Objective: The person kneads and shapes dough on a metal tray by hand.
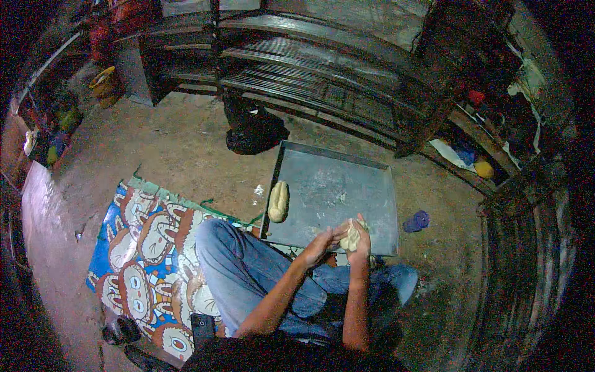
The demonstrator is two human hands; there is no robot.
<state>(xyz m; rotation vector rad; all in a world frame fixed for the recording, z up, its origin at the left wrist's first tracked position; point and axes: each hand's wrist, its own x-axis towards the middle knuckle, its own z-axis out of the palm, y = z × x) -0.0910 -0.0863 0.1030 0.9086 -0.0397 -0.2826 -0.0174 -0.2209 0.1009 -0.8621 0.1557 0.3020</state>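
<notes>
Just below the frame's middle, we see the right hand (pixel 360 240) wrapped around pale dough (pixel 352 237) — over the tray (pixel 334 167), maybe so bits land there. The left hand (pixel 323 243) is close beside it; it's grainy, so we can't tell if it grips. A rolled piece (pixel 279 202) lies at the tray's left edge — perhaps leaving room.

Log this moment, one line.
left hand: at dough lump | right hand: holding dough lump | shaped dough: tray's left side | purple item: right of tray
</notes>
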